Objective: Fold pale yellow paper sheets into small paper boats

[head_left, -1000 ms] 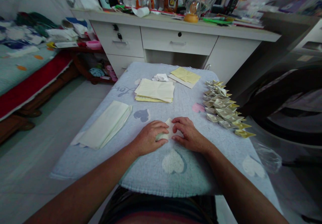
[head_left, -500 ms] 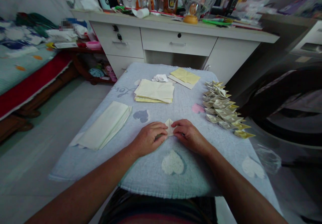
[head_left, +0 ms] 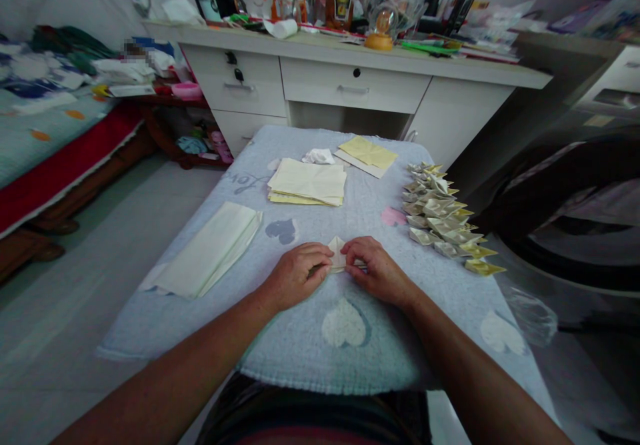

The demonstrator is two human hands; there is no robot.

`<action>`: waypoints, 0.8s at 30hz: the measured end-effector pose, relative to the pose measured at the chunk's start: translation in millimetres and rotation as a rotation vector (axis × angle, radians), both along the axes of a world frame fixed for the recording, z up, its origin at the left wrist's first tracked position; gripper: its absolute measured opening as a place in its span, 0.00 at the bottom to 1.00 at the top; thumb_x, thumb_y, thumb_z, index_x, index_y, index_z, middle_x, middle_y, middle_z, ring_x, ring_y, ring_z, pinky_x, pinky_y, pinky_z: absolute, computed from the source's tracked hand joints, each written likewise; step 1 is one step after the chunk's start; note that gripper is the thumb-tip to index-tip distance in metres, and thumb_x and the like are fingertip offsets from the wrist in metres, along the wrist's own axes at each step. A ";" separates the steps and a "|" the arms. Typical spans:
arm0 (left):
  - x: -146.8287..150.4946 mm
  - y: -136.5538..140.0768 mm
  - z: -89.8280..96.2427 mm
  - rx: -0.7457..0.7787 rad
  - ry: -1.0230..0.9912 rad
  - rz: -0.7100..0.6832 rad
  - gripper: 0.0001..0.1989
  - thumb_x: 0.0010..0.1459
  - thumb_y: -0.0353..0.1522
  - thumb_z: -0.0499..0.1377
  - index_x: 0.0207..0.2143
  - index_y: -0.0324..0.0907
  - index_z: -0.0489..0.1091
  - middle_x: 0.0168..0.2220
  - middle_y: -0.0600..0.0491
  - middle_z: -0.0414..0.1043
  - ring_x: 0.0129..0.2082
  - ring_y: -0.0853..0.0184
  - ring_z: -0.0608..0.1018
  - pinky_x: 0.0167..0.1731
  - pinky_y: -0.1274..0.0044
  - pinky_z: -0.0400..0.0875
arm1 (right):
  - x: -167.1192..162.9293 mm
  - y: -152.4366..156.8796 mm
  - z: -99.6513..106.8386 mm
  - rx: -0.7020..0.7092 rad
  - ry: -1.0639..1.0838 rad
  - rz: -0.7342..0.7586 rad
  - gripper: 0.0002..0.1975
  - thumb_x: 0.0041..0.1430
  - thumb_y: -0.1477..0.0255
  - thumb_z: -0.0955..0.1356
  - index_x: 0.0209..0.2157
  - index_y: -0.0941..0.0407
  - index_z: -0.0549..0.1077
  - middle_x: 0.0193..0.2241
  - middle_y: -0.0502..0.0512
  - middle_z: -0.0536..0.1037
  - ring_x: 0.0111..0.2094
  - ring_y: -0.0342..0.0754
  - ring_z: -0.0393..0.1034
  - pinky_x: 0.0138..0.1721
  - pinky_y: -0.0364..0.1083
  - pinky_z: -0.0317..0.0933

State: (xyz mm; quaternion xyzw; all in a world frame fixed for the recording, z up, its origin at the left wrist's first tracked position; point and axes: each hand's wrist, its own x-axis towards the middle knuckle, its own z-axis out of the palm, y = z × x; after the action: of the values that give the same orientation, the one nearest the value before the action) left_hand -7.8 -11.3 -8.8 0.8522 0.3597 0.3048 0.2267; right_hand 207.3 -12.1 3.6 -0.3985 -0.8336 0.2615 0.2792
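A left hand (head_left: 297, 275) with fingers drawn in close to the thumb has hold of the left side of a small, pointed, folded piece of cream paper (head_left: 337, 251), low over a pale-blue, heart-printed cloth (head_left: 300, 348) covering the surface. A second earlier that hand lay further over the sheet; now the paper's peak stands out between the two hands. At right, the right hand (head_left: 377, 268), whose fingers were lifted and spread a second before, has its thumb and forefinger closed in on the paper's right side, a small gap showing behind the tips. The fingers hide both side edges of the fold.

Around them, from left: a bed with a green and red cover (head_left: 47, 131); a long, pale, folded bundle of paper (head_left: 207, 251), slanted near the left forearm; a stack of cream and yellow sheets (head_left: 306, 179) beyond the hands, a crumpled white tissue (head_left: 319, 157) just behind it; a yellow creased sheet (head_left: 373, 153) over a white one; and tight rows of cream and yellow folded paper boats (head_left: 443, 215), well apart from the right hand. A grey front-loading washing machine (head_left: 550, 91) stands at far right.
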 end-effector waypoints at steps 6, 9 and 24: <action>1.1 0.4 -2.5 -0.003 -0.008 0.025 0.08 0.61 0.28 0.54 0.34 0.40 0.73 0.40 0.49 0.78 0.42 0.67 0.78 0.46 0.74 0.72 | 2.8 0.8 1.9 -0.052 0.043 -0.017 0.06 0.54 0.80 0.65 0.30 0.55 0.70 0.37 0.54 0.76 0.42 0.49 0.68 0.48 0.51 0.57; 1.6 -0.3 -3.0 -0.010 0.010 0.038 0.08 0.62 0.28 0.53 0.36 0.40 0.72 0.39 0.49 0.77 0.41 0.67 0.78 0.45 0.73 0.71 | 6.1 2.4 -1.0 -0.041 0.032 -0.011 0.06 0.53 0.79 0.67 0.33 0.55 0.72 0.41 0.55 0.75 0.44 0.50 0.67 0.49 0.52 0.58; 8.9 -1.7 -4.6 0.031 0.121 0.087 0.05 0.59 0.29 0.57 0.32 0.40 0.72 0.36 0.51 0.72 0.39 0.64 0.72 0.42 0.71 0.67 | 6.2 4.2 -10.8 0.023 -0.087 -0.079 0.04 0.54 0.79 0.69 0.29 0.56 0.74 0.43 0.57 0.73 0.47 0.51 0.64 0.51 0.53 0.58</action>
State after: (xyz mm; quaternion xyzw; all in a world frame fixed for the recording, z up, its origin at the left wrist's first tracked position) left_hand 1.1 -13.0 -13.4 0.8559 0.4049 0.2680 0.1780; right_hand 213.5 -7.8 -7.2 -0.4387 -0.8317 0.2230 0.2571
